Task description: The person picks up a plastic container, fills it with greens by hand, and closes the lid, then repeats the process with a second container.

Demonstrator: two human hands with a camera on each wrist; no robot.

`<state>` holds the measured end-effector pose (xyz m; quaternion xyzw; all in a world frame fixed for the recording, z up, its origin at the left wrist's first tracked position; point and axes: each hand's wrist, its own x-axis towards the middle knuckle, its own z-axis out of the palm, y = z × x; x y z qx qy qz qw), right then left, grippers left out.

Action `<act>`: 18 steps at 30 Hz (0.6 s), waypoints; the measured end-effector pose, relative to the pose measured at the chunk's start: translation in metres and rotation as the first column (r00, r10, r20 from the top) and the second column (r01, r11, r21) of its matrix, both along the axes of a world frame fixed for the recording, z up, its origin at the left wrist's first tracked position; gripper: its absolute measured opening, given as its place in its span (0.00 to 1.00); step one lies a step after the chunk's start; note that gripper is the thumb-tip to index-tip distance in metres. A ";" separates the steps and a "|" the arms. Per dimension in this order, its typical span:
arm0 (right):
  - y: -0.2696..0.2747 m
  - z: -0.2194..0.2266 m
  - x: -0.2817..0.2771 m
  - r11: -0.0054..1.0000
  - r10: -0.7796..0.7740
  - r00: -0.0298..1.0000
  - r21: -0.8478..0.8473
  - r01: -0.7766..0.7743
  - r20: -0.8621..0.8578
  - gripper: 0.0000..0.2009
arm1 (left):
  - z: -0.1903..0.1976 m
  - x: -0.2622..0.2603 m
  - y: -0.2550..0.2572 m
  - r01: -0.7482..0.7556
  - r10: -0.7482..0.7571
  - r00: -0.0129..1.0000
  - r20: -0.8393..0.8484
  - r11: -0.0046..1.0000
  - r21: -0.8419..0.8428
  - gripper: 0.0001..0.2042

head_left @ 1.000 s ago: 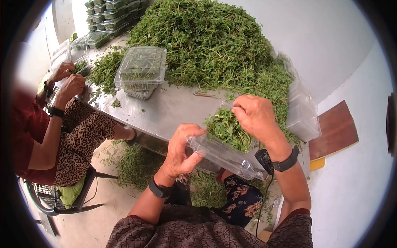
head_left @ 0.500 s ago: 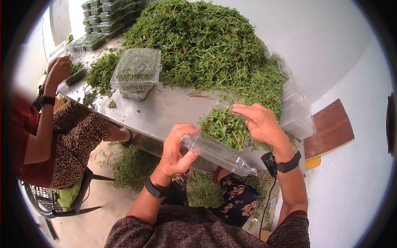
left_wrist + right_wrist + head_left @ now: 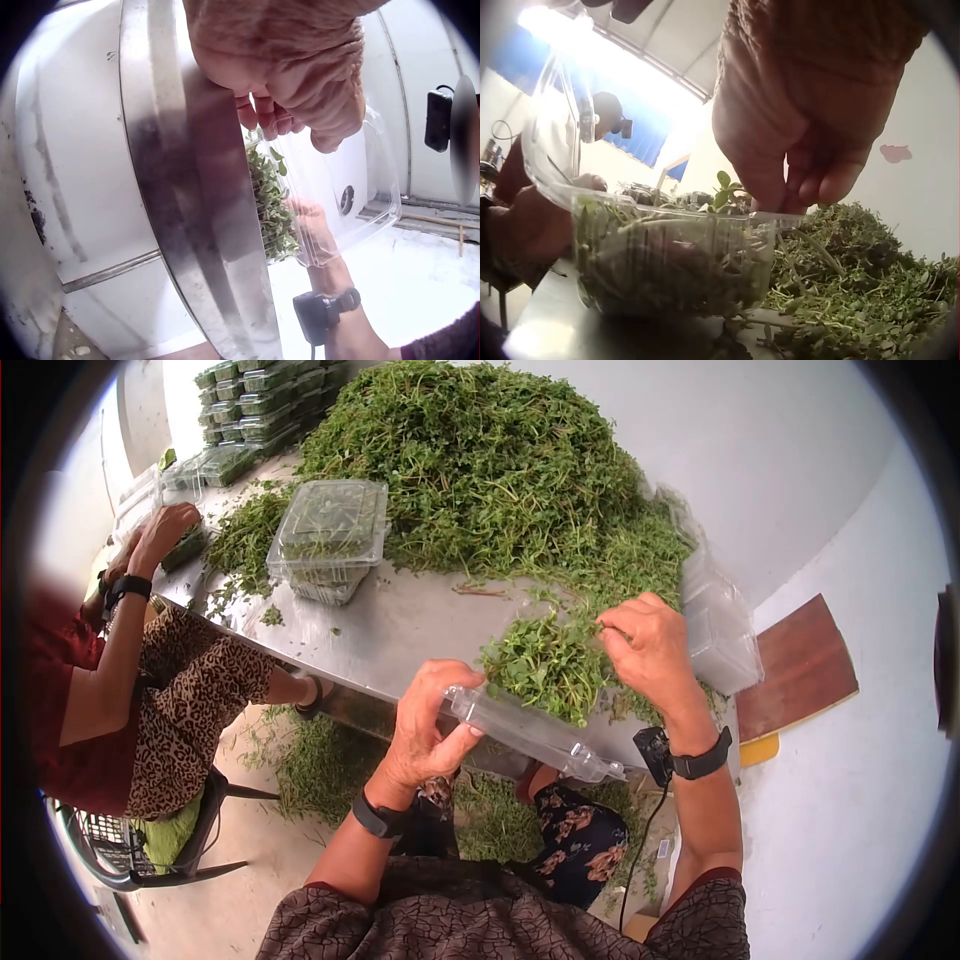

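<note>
An open clear plastic box (image 3: 667, 262) full of leafy greens (image 3: 545, 665) stands at the table's near edge, its transparent lid (image 3: 525, 735) raised on the near side. My left hand (image 3: 430, 725) grips the left end of the lid, thumb on the near face; the left wrist view shows its fingers around the lid's edge (image 3: 300, 142). At the box's far right rim, my right hand (image 3: 650, 650) has its fingertips pinched together on some greens. The right wrist view puts this hand (image 3: 802, 112) just above the rim, with a sprig (image 3: 724, 191) beside the fingertips.
A large heap of greens (image 3: 480, 470) covers the back of the table (image 3: 370, 630). Filled boxes (image 3: 330, 535) are stacked left of centre, more at the back left. Empty clear containers (image 3: 720, 630) stand at the right. Another person's hands (image 3: 165, 530) work at the left.
My right hand's straightened fingers have drawn together into a pinch, and the hand has shifted slightly right. My left hand keeps its grip on the lid. The other person's hands have moved.
</note>
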<state>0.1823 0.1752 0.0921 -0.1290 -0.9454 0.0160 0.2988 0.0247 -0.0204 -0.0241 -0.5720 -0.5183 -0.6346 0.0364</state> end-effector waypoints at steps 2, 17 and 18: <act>-0.003 0.007 -0.001 0.999 -0.010 1.000 0.035 0.011 -0.008 0.05 | 0.001 0.002 -0.001 0.057 -0.051 0.994 0.098 0.997 -0.056 0.19; 0.019 -0.005 0.000 0.900 -0.381 0.922 -0.258 0.352 -0.071 0.05 | 0.006 0.002 0.006 0.028 -0.028 1.000 0.004 0.999 -0.041 0.16; 0.015 -0.001 0.001 0.909 -0.357 0.930 -0.261 0.324 -0.089 0.05 | 0.006 0.002 0.006 0.026 -0.026 1.000 0.004 0.999 -0.041 0.16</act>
